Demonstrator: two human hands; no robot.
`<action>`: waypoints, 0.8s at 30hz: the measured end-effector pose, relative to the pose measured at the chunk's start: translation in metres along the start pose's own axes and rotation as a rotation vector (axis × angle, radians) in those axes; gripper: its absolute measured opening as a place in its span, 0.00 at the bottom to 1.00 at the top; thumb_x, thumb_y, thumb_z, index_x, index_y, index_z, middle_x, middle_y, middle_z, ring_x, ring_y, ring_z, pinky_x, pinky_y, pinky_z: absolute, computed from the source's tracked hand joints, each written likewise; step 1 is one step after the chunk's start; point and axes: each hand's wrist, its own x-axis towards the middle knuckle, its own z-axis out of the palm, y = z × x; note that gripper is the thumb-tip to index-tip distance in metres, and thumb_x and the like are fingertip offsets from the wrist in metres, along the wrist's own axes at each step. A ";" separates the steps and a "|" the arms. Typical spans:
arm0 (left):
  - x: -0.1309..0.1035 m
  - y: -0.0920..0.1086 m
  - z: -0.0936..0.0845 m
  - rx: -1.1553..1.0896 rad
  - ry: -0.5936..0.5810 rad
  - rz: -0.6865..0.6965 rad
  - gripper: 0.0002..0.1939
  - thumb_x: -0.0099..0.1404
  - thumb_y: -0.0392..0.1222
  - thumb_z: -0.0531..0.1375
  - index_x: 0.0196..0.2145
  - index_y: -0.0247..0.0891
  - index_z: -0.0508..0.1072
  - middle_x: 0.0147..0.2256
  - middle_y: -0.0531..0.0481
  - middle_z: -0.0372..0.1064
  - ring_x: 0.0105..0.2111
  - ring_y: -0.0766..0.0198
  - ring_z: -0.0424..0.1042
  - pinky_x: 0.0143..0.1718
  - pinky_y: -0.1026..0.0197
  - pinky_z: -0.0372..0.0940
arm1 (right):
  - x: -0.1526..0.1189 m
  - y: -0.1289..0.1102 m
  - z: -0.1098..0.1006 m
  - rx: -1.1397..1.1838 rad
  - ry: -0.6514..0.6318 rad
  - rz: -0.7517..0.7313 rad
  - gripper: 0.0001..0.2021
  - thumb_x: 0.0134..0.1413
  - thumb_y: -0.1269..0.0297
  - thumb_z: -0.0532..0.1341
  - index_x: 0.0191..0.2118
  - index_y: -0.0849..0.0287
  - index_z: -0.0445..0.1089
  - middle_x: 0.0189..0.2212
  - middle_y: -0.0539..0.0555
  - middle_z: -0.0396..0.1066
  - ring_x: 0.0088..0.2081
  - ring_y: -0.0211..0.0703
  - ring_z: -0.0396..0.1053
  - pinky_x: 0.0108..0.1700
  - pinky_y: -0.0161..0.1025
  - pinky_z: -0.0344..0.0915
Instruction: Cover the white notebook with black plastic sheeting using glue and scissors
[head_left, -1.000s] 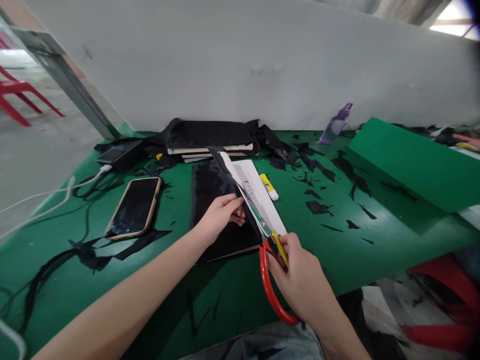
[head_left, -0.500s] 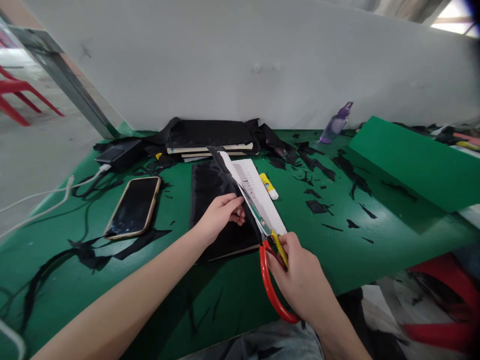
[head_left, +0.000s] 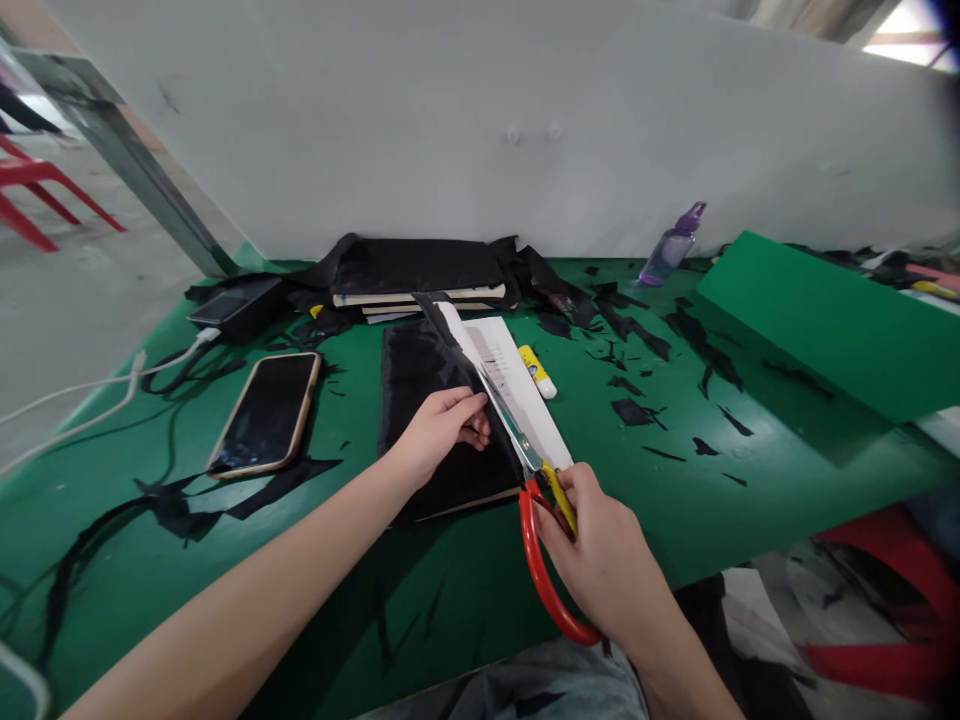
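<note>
A black-covered book (head_left: 412, 370) lies on the green table, with a white printed page (head_left: 517, 370) showing along its right side. My left hand (head_left: 450, 425) pinches the edge of the black cover, raising it in a narrow fold. In my right hand (head_left: 600, 535) are scissors (head_left: 541, 560) with red and yellow handles. Their blades point away from me and lie along the black cover's raised edge, close to my left fingertips. Whether the blades are fully closed is hard to make out. A yellow glue stick (head_left: 537, 372) rests just right of the page.
Behind sits a stack of black-covered books (head_left: 420, 265). A phone (head_left: 266, 412) and a cabled black box (head_left: 240, 305) are at left. Black scraps (head_left: 634, 412), a purple spray bottle (head_left: 673, 245) and a green board (head_left: 832, 320) are at right. A pale wall (head_left: 487, 120) borders the back.
My hands, the scissors and the book stay practically where they were. At the far left edge, a dark shape has come into view above the red chair.
</note>
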 end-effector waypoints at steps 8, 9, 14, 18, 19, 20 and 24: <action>0.000 0.000 -0.001 0.005 -0.007 0.005 0.14 0.61 0.44 0.58 0.21 0.35 0.64 0.20 0.52 0.65 0.19 0.69 0.67 0.22 0.65 0.63 | 0.000 -0.001 -0.002 -0.025 -0.002 0.006 0.07 0.55 0.59 0.53 0.35 0.56 0.55 0.22 0.49 0.69 0.24 0.41 0.68 0.24 0.34 0.52; 0.000 0.000 -0.001 0.005 -0.009 0.004 0.14 0.61 0.44 0.58 0.21 0.35 0.64 0.20 0.52 0.65 0.19 0.69 0.67 0.22 0.65 0.63 | 0.000 -0.001 -0.003 -0.026 -0.001 0.004 0.07 0.55 0.59 0.53 0.35 0.56 0.54 0.22 0.49 0.69 0.24 0.41 0.68 0.24 0.34 0.52; 0.000 0.000 0.000 0.000 -0.007 0.006 0.15 0.61 0.45 0.58 0.21 0.35 0.63 0.19 0.53 0.65 0.19 0.69 0.67 0.22 0.65 0.63 | 0.000 -0.001 -0.003 -0.020 0.024 -0.020 0.07 0.55 0.59 0.53 0.34 0.56 0.55 0.22 0.49 0.69 0.22 0.40 0.68 0.23 0.34 0.51; 0.001 -0.001 -0.001 0.000 -0.008 0.004 0.15 0.60 0.44 0.58 0.20 0.35 0.63 0.19 0.52 0.65 0.19 0.69 0.67 0.22 0.65 0.62 | 0.000 0.001 -0.002 -0.028 0.040 -0.037 0.08 0.55 0.58 0.53 0.34 0.56 0.55 0.21 0.49 0.69 0.22 0.41 0.68 0.22 0.34 0.50; 0.001 -0.001 -0.001 0.000 -0.009 0.004 0.15 0.61 0.44 0.58 0.20 0.35 0.63 0.19 0.52 0.65 0.19 0.69 0.67 0.22 0.65 0.62 | 0.000 0.001 -0.002 -0.030 0.041 -0.039 0.08 0.55 0.58 0.53 0.34 0.56 0.55 0.21 0.49 0.69 0.22 0.41 0.68 0.23 0.34 0.50; 0.001 -0.002 -0.001 0.000 -0.010 0.004 0.15 0.61 0.44 0.58 0.20 0.36 0.63 0.19 0.52 0.65 0.19 0.69 0.67 0.22 0.65 0.62 | 0.001 0.002 -0.001 -0.032 0.042 -0.040 0.08 0.55 0.58 0.54 0.34 0.56 0.55 0.21 0.49 0.69 0.22 0.41 0.68 0.23 0.34 0.50; 0.001 -0.001 -0.002 -0.002 -0.013 0.002 0.14 0.61 0.43 0.57 0.20 0.36 0.64 0.19 0.52 0.65 0.19 0.68 0.67 0.22 0.64 0.62 | 0.001 0.003 0.000 -0.027 0.045 -0.034 0.07 0.54 0.58 0.54 0.33 0.55 0.55 0.21 0.48 0.69 0.22 0.40 0.68 0.23 0.34 0.51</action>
